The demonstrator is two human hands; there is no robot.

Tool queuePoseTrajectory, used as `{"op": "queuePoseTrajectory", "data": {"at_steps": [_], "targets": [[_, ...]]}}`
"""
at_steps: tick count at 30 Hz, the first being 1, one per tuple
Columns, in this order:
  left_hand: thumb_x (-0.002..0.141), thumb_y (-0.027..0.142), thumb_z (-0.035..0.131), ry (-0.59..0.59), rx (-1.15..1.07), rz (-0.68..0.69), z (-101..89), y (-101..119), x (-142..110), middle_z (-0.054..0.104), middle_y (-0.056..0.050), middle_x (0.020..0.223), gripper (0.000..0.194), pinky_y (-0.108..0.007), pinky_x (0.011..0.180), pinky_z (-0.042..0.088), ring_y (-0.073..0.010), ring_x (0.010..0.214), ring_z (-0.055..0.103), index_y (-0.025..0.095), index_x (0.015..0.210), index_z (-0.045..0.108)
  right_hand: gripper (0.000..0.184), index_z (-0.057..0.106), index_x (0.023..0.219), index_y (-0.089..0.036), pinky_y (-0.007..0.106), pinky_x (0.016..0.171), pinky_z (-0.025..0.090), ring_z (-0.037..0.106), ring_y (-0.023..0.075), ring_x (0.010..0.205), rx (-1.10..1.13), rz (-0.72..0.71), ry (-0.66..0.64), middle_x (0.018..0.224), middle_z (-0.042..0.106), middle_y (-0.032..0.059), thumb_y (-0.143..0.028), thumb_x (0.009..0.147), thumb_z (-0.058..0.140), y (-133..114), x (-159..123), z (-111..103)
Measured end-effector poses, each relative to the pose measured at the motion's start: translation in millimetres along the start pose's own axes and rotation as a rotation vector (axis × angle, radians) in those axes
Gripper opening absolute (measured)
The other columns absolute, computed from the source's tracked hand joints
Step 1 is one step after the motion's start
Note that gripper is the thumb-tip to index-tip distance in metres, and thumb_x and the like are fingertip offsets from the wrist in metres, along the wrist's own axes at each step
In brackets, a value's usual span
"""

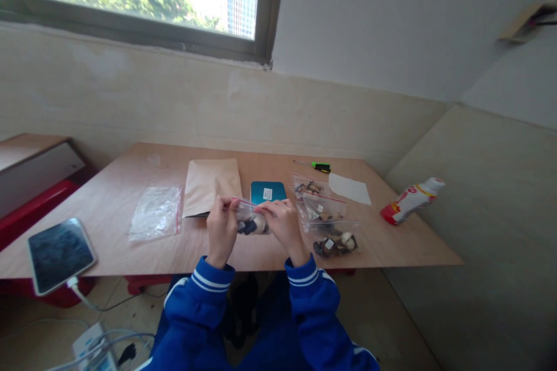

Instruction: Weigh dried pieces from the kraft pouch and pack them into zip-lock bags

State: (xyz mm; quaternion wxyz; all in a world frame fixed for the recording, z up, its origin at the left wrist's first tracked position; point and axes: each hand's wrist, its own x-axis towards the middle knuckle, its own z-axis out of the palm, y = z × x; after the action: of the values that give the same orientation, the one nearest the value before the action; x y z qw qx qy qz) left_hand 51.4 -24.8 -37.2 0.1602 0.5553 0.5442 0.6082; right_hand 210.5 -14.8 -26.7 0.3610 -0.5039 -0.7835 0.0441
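Between my hands is a clear zip bag with a reddish seal strip, holding dark and pale small items I cannot name. My left hand pinches its upper left corner. The fingers of my right hand are closed on the seal at the upper right. Just behind the bag lies a teal box with a white label. Right of my right hand, several filled zip bags overlap, the nearest filled bag holding dark and cream pieces. A brown paper pouch lies behind my left hand.
Clear empty bags lie at the left, beyond a tablet with a cable at the table's left edge. A green-black screwdriver and white paper lie at the back right. A red-white bottle stands at the right.
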Motion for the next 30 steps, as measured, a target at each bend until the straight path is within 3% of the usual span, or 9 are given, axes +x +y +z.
{"op": "queuePoseTrajectory", "data": {"at_steps": [6, 11, 15, 17, 20, 22, 25, 28, 30], "targets": [[0.087, 0.04, 0.052, -0.074, -0.1, -0.099, -7.9, -0.5, 2.1, 0.057, 0.001, 0.067, 0.024, -0.023, 0.059, 0.043, -0.0123, 0.062, 0.054, 0.019, 0.075, 0.054, 0.027, 0.072, 0.08, -0.026, 0.031, 0.077, 0.034, 0.061, 0.0148, 0.072, 0.055, 0.012, -0.05, 0.077, 0.073, -0.0013, -0.015, 0.092, 0.051, 12.7, -6.0, -5.6], [0.086, 0.041, 0.054, 0.01, -0.263, -0.182, -12.8, 2.2, 5.3, 0.051, 0.003, 0.062, 0.027, -0.019, 0.052, 0.039, -0.0092, 0.056, 0.049, 0.018, 0.072, 0.052, 0.019, 0.073, 0.087, -0.026, 0.03, 0.075, 0.039, 0.062, 0.0167, 0.08, 0.123, 0.013, -0.069, 0.085, 0.073, 0.0017, -0.021, 0.09, 0.055, 22.8, -10.1, -9.9], [0.082, 0.042, 0.058, -0.045, -0.435, -0.277, -13.8, 2.1, 7.6, 0.047, 0.004, 0.058, 0.03, -0.017, 0.04, 0.033, -0.007, 0.048, 0.044, 0.017, 0.068, 0.05, 0.023, 0.073, 0.081, -0.025, 0.031, 0.078, 0.041, 0.062, 0.016, 0.074, 0.179, 0.041, -0.107, 0.08, 0.074, -0.0003, -0.017, 0.09, 0.053, 28.3, -10.3, -13.6], [0.08, 0.041, 0.061, -0.007, -0.542, -0.348, -12.4, 3.1, 7.7, 0.044, 0.005, 0.057, 0.029, -0.016, 0.037, 0.03, -0.0055, 0.044, 0.04, 0.018, 0.067, 0.048, 0.018, 0.072, 0.083, -0.025, 0.031, 0.077, 0.043, 0.063, 0.0168, 0.076, 0.265, 0.077, -0.096, 0.082, 0.074, 0.0001, -0.023, 0.09, 0.055, 27.0, -11.2, -16.8], [0.076, 0.037, 0.065, 0.018, -0.752, -0.434, -9.1, 10.3, 5.8, 0.044, 0.006, 0.06, 0.03, -0.015, 0.044, 0.039, -0.0049, 0.049, 0.044, 0.018, 0.066, 0.044, 0.018, 0.07, 0.082, -0.022, 0.03, 0.077, 0.048, 0.066, 0.0183, 0.081, 0.521, 0.197, -0.005, 0.083, 0.074, 0.0022, -0.035, 0.087, 0.058, 21.6, -16.8, -26.5], [0.075, 0.036, 0.065, -0.074, -0.849, -0.474, -6.1, 18.1, 3.5, 0.049, 0.005, 0.063, 0.029, -0.019, 0.053, 0.047, -0.0067, 0.054, 0.051, 0.018, 0.066, 0.044, 0.023, 0.068, 0.078, -0.021, 0.031, 0.075, 0.051, 0.067, 0.0188, 0.078, 0.643, 0.306, 0.117, 0.078, 0.073, 0.0032, -0.04, 0.086, 0.057, 19.9, -21.4, -37.5], [0.079, 0.038, 0.062, -0.293, -0.8, -0.472, -0.5, 28.3, 1.6, 0.06, 0.0, 0.071, 0.022, -0.026, 0.063, 0.053, -0.0119, 0.064, 0.059, 0.018, 0.072, 0.053, 0.028, 0.066, 0.078, -0.02, 0.03, 0.065, 0.052, 0.065, 0.0174, 0.062, 0.663, 0.416, 0.256, 0.064, 0.069, 0.0025, -0.046, 0.085, 0.057, 30.7, -21.6, -59.9], [0.084, 0.043, 0.055, -0.451, -0.648, -0.389, 3.8, 28.9, 5.8, 0.067, -0.006, 0.084, 0.028, -0.031, 0.072, 0.054, -0.0165, 0.076, 0.064, 0.017, 0.088, 0.063, 0.036, 0.065, 0.08, -0.019, 0.025, 0.049, 0.046, 0.054, 0.0135, 0.047, 0.59, 0.449, 0.354, 0.051, 0.058, -0.0012, -0.054, 0.082, 0.056, 66.4, -7.7, -83.3], [0.086, 0.046, 0.05, -0.476, -0.545, -0.327, 4.0, 22.0, 11.5, 0.068, -0.008, 0.09, 0.034, -0.031, 0.075, 0.054, -0.0172, 0.079, 0.065, 0.016, 0.095, 0.065, 0.043, 0.065, 0.078, -0.017, 0.023, 0.044, 0.041, 0.049, 0.0119, 0.044, 0.532, 0.468, 0.372, 0.05, 0.054, -0.0022, -0.059, 0.077, 0.059, 102.0, 7.5, -94.2]]}}
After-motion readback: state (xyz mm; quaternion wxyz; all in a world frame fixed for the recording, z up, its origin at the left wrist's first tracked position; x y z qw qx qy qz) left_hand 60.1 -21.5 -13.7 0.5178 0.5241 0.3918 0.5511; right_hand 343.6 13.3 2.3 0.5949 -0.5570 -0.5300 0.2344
